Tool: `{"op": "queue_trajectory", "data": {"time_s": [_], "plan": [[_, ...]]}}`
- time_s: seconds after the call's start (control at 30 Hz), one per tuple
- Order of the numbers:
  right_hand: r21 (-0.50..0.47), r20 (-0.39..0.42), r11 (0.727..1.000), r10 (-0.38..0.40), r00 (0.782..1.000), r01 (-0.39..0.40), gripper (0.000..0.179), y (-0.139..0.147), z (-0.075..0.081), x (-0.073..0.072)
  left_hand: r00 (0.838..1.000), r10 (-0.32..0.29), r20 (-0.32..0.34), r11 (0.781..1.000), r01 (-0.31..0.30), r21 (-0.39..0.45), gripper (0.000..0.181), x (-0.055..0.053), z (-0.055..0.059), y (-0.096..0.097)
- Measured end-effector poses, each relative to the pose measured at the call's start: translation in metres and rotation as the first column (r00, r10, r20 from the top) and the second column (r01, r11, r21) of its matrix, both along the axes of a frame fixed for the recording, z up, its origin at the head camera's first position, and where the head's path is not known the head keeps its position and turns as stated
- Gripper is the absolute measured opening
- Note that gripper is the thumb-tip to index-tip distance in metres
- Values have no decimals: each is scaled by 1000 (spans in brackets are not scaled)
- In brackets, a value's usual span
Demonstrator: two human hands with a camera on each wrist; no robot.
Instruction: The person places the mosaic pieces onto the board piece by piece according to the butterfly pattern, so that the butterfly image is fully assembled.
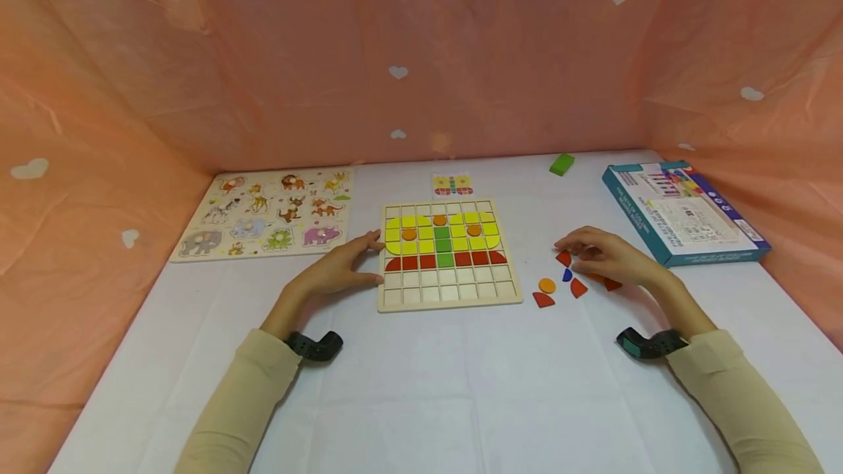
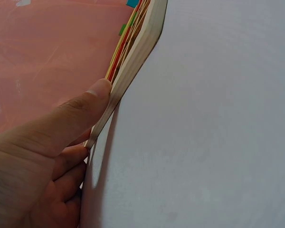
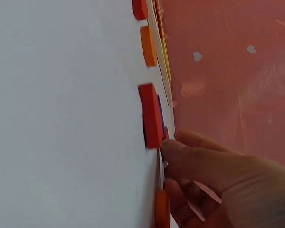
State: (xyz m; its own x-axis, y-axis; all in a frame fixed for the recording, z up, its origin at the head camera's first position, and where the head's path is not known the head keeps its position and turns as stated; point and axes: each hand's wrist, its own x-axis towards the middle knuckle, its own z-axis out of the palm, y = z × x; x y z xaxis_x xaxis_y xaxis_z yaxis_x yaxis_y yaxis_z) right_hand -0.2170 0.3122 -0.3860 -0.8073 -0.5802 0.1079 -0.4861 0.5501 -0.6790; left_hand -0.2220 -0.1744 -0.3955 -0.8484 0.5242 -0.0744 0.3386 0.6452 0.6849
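Note:
My left hand (image 1: pixel 337 266) rests at the left edge of a wooden grid board (image 1: pixel 448 306), thumb and fingers spread apart along it. In the left wrist view, the thumb (image 2: pixel 88 102) touches the board's rim. Yellow, green, red and orange pieces lie in the board's upper rows. My right hand (image 1: pixel 602 253) is bent over loose pieces right of the board. Its fingertips are right at a red quarter-circle (image 1: pixel 564 258), beside a small blue piece (image 1: pixel 567 275); I cannot tell whether they pinch it. Another red quarter-circle (image 3: pixel 152 116) lies just before the thumb.
An orange disc (image 1: pixel 546 285) and a red wedge (image 1: pixel 543 300) lie near the board's right edge. Behind the board is a pattern card (image 1: pixel 452 184). An animal puzzle (image 1: pixel 191 253) lies left, a boxed set (image 1: pixel 691 214) right, a green block (image 1: pixel 562 164) at the back.

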Motion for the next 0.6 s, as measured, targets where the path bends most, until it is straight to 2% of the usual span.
{"op": "queue_trajectory", "data": {"time_s": [0.13,0.27,0.43,0.6], "plan": [[35,-25,999,16,1000,-15,28,-7,-3,-5,1000,3,0,1000,-3,-3,69,0,0,0],[75,-51,997,-23,998,27,23,-11,-4,-6,1000,4,-3,1000,-4,-9,70,1,0,1],[91,-77,993,-69,995,75,27,-22,7,-5,1000,6,-4,1000,-6,-11,70,0,0,1],[46,-120,998,-32,992,38,29,-46,18,-5,1000,16,-1,1000,-16,-11,70,1,0,1]]}}
